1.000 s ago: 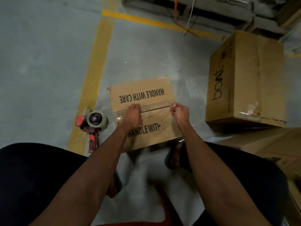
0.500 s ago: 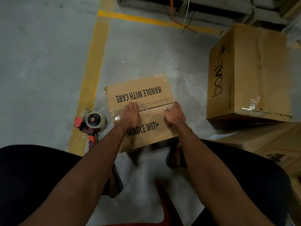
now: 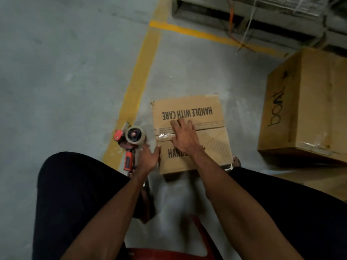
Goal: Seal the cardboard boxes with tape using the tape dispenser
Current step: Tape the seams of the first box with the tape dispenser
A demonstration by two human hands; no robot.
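Observation:
A small cardboard box (image 3: 204, 109) printed "HANDLE WITH CARE" lies on the floor between my knees, with clear tape along its centre seam. My right hand (image 3: 185, 138) lies flat on the seam, fingers spread and straight, pressing the tape down. My left hand (image 3: 148, 156) is open beside the box's left edge, its fingers close to the tape dispenser (image 3: 131, 141). The dispenser has a red handle and a roll of tape and rests on the floor just left of the box.
A larger "boat" cardboard box (image 3: 304, 109) stands at the right, with flattened cardboard (image 3: 319, 177) in front of it. Yellow floor lines (image 3: 139, 76) run past the dispenser. A pallet-like structure (image 3: 262, 17) with cables is at the top. A red stool edge (image 3: 169, 254) shows below.
My left hand left the box top and moved left, down toward the tape dispenser. My right hand slid left along the seam and flattened out. The camera view shifted.

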